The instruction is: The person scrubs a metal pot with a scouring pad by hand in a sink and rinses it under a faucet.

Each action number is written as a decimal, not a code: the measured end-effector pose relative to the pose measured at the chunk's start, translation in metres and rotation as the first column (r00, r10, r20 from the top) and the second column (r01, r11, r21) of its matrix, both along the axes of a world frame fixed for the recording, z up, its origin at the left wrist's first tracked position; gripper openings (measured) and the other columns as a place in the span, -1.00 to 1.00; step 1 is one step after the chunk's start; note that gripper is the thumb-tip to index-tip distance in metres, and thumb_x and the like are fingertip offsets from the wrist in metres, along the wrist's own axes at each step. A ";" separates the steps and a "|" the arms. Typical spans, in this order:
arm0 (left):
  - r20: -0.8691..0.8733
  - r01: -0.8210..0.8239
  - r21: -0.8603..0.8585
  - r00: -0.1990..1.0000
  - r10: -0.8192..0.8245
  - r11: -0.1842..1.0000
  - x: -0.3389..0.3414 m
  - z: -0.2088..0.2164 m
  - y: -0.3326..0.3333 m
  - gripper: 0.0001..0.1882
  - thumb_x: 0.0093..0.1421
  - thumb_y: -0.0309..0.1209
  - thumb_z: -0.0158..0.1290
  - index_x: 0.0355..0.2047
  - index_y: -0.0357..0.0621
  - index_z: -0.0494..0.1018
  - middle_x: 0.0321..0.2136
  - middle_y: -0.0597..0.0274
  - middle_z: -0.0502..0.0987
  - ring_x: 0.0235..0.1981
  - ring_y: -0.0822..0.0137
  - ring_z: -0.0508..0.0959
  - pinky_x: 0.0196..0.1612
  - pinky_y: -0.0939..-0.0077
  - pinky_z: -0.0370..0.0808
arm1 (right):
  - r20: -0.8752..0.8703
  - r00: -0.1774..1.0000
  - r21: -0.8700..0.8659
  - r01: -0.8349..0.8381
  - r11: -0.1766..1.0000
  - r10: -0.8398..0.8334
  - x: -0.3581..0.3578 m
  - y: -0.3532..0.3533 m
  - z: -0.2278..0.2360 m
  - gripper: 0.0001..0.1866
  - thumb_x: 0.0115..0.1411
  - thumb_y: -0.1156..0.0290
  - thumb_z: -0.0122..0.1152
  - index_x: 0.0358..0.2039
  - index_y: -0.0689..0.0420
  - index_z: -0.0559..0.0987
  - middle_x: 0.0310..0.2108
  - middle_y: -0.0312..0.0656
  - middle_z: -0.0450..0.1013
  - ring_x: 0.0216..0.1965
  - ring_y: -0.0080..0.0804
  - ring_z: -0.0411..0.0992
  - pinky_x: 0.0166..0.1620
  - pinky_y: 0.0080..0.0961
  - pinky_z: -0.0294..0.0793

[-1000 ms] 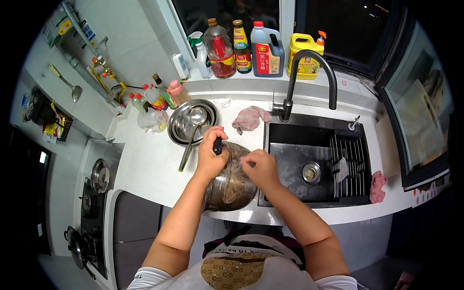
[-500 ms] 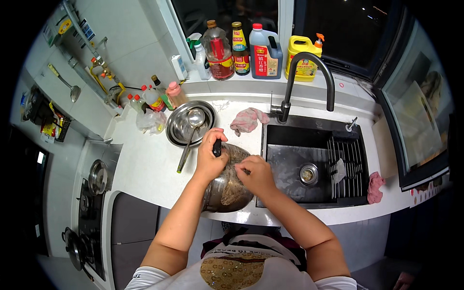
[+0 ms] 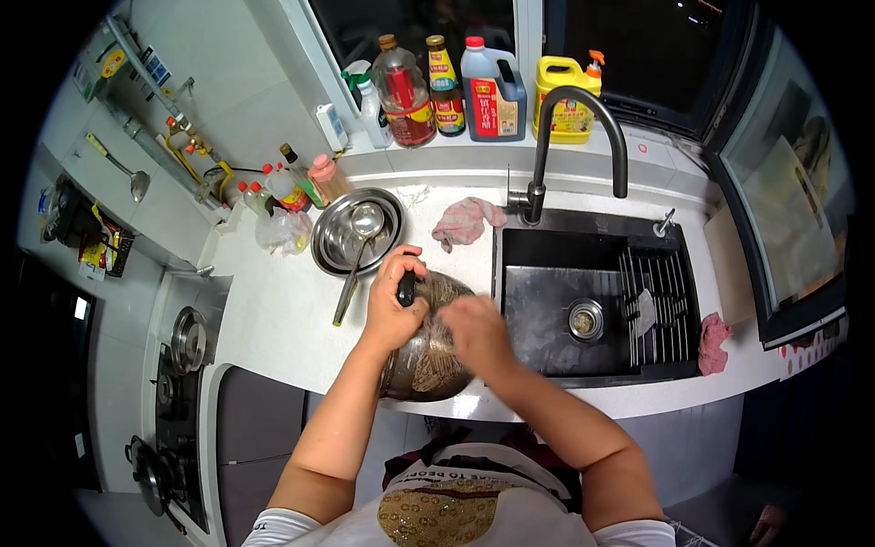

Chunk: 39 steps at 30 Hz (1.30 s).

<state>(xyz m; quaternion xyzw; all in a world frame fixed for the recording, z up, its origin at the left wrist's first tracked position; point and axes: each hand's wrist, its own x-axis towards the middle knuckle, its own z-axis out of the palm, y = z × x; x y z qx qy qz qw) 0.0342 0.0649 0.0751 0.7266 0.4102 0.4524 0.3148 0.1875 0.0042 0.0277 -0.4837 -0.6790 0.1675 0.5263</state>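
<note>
A rounded, shiny metal pot [image 3: 415, 369] with brownish streaks sits tilted at the counter's front edge, left of the sink. It has a black handle [image 3: 406, 291], and my left hand [image 3: 394, 305] is closed around that handle. My right hand [image 3: 478, 337] is curled over the streaked surface, its fingers blurred by motion. Whatever those fingers hold is hidden. Behind the pot stand nested steel bowls [image 3: 321, 244], with a ladle [image 3: 350, 278] resting across them, its handle hanging over the rim.
The black sink [image 3: 538, 319] with its tap [image 3: 620, 155] and drying rack [image 3: 656, 319] lies at right. Cloths [image 3: 467, 223] [image 3: 714, 345] rest behind the pot and right of the sink. Bottles [image 3: 401, 91] line the sill; more stand at back left. An open window [image 3: 784, 228] juts in at right.
My right hand has shifted slightly over the pot's surface and is now blurred. My left hand keeps hold of the black handle. The whole view has shifted a little.
</note>
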 end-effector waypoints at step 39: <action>0.040 0.157 0.061 0.986 -0.159 0.986 -0.009 0.002 -0.032 -0.63 -0.26 -0.64 -0.07 -0.34 -0.15 0.33 0.01 -0.03 0.30 -0.05 0.11 0.46 0.08 0.27 0.32 | 0.010 0.997 -0.005 0.076 0.997 -0.076 -0.021 -0.040 0.009 -0.90 0.01 0.46 0.09 -0.52 0.07 0.58 -0.43 -0.16 0.43 -0.26 -0.15 0.37 -0.17 -0.26 0.34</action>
